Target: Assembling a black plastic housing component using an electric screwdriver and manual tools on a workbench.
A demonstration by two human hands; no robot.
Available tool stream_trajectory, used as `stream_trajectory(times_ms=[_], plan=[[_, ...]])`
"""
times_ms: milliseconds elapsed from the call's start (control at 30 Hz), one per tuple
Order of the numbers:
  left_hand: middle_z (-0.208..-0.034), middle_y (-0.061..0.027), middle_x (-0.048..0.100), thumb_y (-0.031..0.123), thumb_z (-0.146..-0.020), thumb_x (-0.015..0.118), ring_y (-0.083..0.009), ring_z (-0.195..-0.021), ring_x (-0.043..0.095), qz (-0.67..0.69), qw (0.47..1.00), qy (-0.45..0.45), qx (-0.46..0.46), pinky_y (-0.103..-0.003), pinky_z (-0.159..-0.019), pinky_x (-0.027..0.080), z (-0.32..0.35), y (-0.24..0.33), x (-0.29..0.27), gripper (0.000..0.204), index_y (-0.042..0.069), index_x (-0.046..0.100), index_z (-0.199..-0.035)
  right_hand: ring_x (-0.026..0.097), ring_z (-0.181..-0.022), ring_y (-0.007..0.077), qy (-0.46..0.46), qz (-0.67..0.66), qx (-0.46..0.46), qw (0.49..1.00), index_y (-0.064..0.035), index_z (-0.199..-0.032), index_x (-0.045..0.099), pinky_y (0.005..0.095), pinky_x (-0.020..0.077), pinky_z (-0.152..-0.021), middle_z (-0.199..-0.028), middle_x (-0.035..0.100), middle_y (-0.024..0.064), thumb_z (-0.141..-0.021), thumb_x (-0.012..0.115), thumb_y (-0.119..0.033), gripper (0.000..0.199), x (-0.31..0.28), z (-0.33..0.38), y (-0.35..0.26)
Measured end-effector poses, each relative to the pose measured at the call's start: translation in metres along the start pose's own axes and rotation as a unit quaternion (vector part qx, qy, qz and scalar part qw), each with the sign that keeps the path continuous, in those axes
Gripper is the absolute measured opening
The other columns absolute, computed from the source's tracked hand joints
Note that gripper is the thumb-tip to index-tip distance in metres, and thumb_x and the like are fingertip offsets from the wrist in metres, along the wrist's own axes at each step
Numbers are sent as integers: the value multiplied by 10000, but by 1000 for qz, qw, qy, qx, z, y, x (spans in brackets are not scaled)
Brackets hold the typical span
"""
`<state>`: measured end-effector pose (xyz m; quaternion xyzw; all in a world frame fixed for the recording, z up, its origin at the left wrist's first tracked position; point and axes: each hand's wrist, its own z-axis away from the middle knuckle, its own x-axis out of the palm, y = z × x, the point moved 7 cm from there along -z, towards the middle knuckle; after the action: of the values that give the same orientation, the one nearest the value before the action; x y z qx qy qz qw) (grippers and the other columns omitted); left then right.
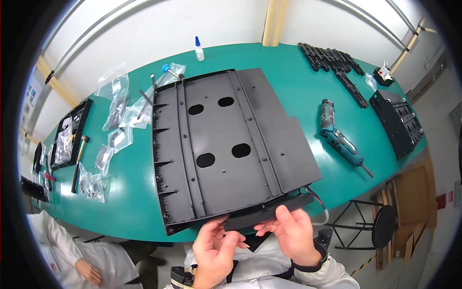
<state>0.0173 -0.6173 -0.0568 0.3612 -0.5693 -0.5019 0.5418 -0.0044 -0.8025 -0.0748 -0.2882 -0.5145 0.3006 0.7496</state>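
A large black metal panel (219, 130) with ribs and several oval holes lies on the green table, its near edge close to me. Along that edge is a narrow black bar (267, 213), with a red and black cable (315, 195) at its right end. My right hand (296, 236) grips the bar, thumb on top and fingers underneath. At the bar's left end, my left hand (214, 250) is closed around the corner, its fingertips partly hidden. Both wrists wear black straps with small devices.
A teal cordless screwdriver (341, 142) lies right of the panel, near a black perforated bracket (397, 120) and several black rails (329, 58). Leftward are plastic bags (118, 111), a hammer (79, 164) and a black tray (72, 137). A seated co-worker's hand (89, 272) shows lower left; a stool (385, 226) stands right.
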Motion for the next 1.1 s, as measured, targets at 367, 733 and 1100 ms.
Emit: stream_trajectory(times_ms=[367, 733, 1100], plan=[[-954, -163, 721, 52, -996, 689, -231, -738, 723, -38, 998, -50, -8, -358, -699, 613, 3, -8, -2, 340, -73, 551, -1281, 753, -872, 272, 0, 20, -28, 999, 93, -1146, 643, 383, 634, -757, -1015, 743, 208, -1090, 586, -233, 336, -11, 9, -3], [-919, -170, 738, 68, -998, 700, -224, -703, 722, -57, 998, -40, -6, -338, -669, 609, 8, -13, -5, 349, -60, 565, -1294, 742, -876, 334, 3, 44, -30, 999, 90, -1177, 575, 432, 630, -753, -1077, 719, 257, -1092, 547, -185, 289, -9, 8, -2], [-835, -139, 725, 117, -1015, 691, -189, -636, 697, -123, 991, 42, -1, -299, -584, 586, -2, -5, -12, 331, -82, 603, -1265, 749, -886, 248, 5, 38, -51, 998, 67, -1161, 595, 351, 638, -733, -1049, 726, 177, -1065, 636, -186, 274, 0, 0, -4]])
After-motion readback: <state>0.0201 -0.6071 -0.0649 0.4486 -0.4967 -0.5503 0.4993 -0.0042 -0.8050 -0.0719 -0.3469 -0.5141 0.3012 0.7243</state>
